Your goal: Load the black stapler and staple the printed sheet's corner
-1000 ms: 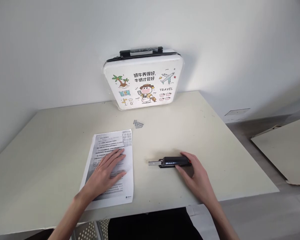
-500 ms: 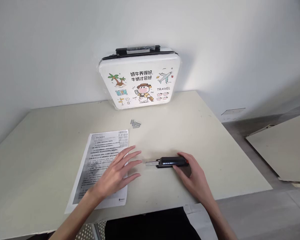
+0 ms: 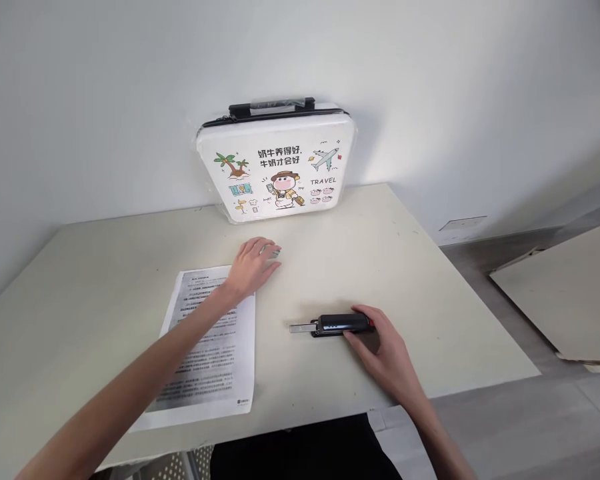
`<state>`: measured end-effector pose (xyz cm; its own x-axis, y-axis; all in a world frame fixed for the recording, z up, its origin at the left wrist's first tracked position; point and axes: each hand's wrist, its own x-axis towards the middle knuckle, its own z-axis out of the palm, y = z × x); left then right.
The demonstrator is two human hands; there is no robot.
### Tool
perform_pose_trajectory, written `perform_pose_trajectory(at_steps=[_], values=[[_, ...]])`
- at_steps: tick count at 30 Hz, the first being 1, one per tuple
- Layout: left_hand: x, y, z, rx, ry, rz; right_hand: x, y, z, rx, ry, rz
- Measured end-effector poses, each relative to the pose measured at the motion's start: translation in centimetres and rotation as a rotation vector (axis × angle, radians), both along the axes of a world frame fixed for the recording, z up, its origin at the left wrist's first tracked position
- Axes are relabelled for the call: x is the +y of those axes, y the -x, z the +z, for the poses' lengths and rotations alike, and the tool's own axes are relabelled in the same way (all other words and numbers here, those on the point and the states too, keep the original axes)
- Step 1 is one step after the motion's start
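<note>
My right hand (image 3: 384,347) grips the rear end of a black stapler (image 3: 344,323), which lies on the table with its nose pointing left. A metal staple tray (image 3: 303,327) sticks out of the stapler's front. Farther back, my left hand (image 3: 254,263) reaches over a small pile of staple strips (image 3: 276,253), its thumb apart from the bent fingers. Most of the pile is hidden under those fingers. Below my left forearm lies a printed sheet of paper (image 3: 220,373), partly covered by the arm.
A white cartoon-printed case (image 3: 280,167) with a black handle stands at the table's back, close to the wall. The pale table (image 3: 360,260) has its right edge near a wooden board (image 3: 570,300) beside it.
My left hand has moved forward from above the paper's right side to the staple strips. My right hand still holds the stapler in place. The view has shifted slightly.
</note>
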<state>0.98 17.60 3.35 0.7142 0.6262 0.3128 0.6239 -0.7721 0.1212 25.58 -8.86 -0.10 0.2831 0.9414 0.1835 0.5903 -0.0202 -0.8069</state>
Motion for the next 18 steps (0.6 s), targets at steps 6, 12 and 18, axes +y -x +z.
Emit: perform_pose_trajectory(at_steps=[6, 12, 18], values=[[3.4, -0.8, 0.0, 0.126, 0.048, -0.029, 0.0, -0.1, -0.2, 0.009, 0.008, 0.008], [4.7, 1.2, -0.1, 0.115, 0.062, 0.041, 0.0, -0.1, -0.2, 0.008, 0.011, 0.008], [5.2, 3.7, 0.3, 0.041, 0.088, 0.087, 0.0, -0.2, -0.5, -0.006, -0.006, 0.012]])
